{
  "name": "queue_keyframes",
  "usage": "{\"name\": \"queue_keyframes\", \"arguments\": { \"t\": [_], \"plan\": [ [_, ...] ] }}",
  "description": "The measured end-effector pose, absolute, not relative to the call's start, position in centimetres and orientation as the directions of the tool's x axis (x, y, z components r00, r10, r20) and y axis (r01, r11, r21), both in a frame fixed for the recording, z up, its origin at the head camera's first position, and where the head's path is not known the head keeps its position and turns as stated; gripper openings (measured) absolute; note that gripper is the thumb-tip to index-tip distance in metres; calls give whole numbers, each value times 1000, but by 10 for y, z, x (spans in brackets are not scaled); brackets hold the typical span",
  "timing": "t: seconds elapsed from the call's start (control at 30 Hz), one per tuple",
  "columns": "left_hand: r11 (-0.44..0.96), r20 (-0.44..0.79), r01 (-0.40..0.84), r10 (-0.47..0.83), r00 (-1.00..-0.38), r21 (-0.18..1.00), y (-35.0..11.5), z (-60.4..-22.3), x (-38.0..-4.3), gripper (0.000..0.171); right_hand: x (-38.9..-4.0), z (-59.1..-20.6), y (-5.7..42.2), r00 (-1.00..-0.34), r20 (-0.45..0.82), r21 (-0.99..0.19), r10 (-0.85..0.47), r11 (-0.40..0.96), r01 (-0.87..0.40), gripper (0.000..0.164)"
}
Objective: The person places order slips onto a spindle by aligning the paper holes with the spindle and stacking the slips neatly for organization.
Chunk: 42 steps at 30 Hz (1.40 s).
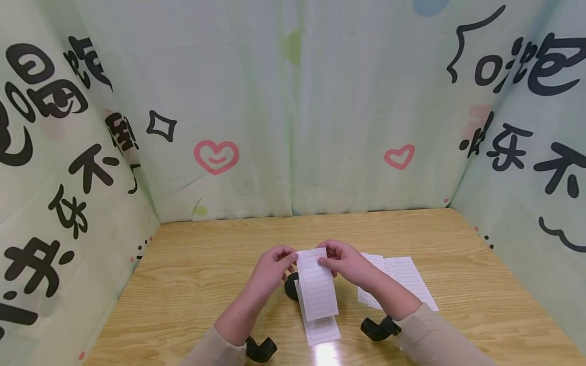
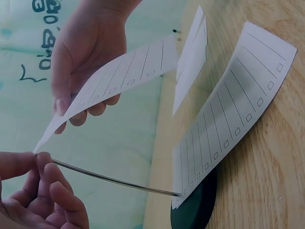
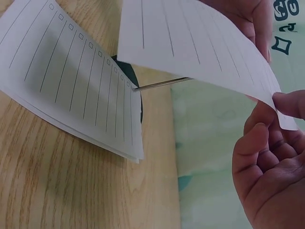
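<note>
My left hand (image 1: 270,268) pinches the far left corner of a lined checklist slip (image 1: 316,287). In the left wrist view, its fingertips are right at the top of a thin metal bill spike (image 2: 114,180). My right hand (image 1: 350,263) pinches the slip's far right corner between thumb and fingers, as the right wrist view shows. The raised slip curves down toward me. Under it, more checklist slips (image 2: 228,107) sit low on the spike, which pierces them near one end. The spike's round black base (image 1: 290,287) is partly hidden by paper.
To the right on the wooden table (image 1: 206,269) lie more loose lined slips (image 1: 409,277), partly behind my right forearm. Printed curtains (image 1: 256,101) enclose the table at the back and both sides. A black wrist mount (image 1: 380,329) projects below the right wrist.
</note>
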State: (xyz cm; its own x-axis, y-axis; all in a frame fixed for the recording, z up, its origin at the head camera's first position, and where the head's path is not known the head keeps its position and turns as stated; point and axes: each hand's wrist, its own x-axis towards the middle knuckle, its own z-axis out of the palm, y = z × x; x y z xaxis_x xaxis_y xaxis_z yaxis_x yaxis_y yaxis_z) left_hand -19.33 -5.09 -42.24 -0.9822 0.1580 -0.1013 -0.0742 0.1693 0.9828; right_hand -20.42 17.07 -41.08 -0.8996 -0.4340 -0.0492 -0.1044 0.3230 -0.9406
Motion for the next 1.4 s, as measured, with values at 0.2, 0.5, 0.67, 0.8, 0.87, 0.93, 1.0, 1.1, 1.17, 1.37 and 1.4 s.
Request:
{"name": "queue_keyframes", "arguments": {
  "t": [0.2,0.5,0.67,0.8,0.87,0.93,1.0,1.1,1.17,1.37,1.4],
  "plan": [
    [159,-108,-79,181,-978,984,-53,-421,-192,22,-204,-414,169,-904,-53,-944,-425,316,-93,24],
    [145,-139,-112,200,-970,983,-54,-426,-193,23,-202,-418,168,-913,-64,-938,-404,336,-83,21],
    [241,-150,-104,181,-972,965,-54,-435,-195,20,-204,-426,171,-906,-94,-928,-413,367,-71,21],
    [381,-121,-51,161,-979,923,-53,-441,-196,16,-205,-434,173,-903,-118,-916,-412,396,-61,22],
    [439,-114,-33,160,-981,898,-53,-443,-197,15,-206,-438,174,-904,-126,-915,-408,401,-53,22],
    [482,-106,-12,168,-980,876,-53,-444,-197,14,-206,-442,174,-904,-130,-913,-407,405,-51,21],
    [512,-104,0,175,-979,859,-53,-446,-198,14,-207,-446,174,-902,-139,-911,-409,410,-46,19],
    [543,-109,2,172,-979,840,-53,-450,-199,12,-207,-450,173,-896,-150,-905,-417,422,-45,17],
    [557,-113,0,168,-979,831,-53,-453,-200,11,-206,-453,172,-895,-156,-898,-417,438,-48,17],
    [594,-109,22,185,-977,804,-53,-459,-199,10,-206,-459,170,-907,-152,-861,-393,503,-74,21],
    [604,-109,28,190,-976,796,-53,-459,-199,10,-206,-460,169,-908,-151,-853,-390,516,-79,21]
  ]
}}
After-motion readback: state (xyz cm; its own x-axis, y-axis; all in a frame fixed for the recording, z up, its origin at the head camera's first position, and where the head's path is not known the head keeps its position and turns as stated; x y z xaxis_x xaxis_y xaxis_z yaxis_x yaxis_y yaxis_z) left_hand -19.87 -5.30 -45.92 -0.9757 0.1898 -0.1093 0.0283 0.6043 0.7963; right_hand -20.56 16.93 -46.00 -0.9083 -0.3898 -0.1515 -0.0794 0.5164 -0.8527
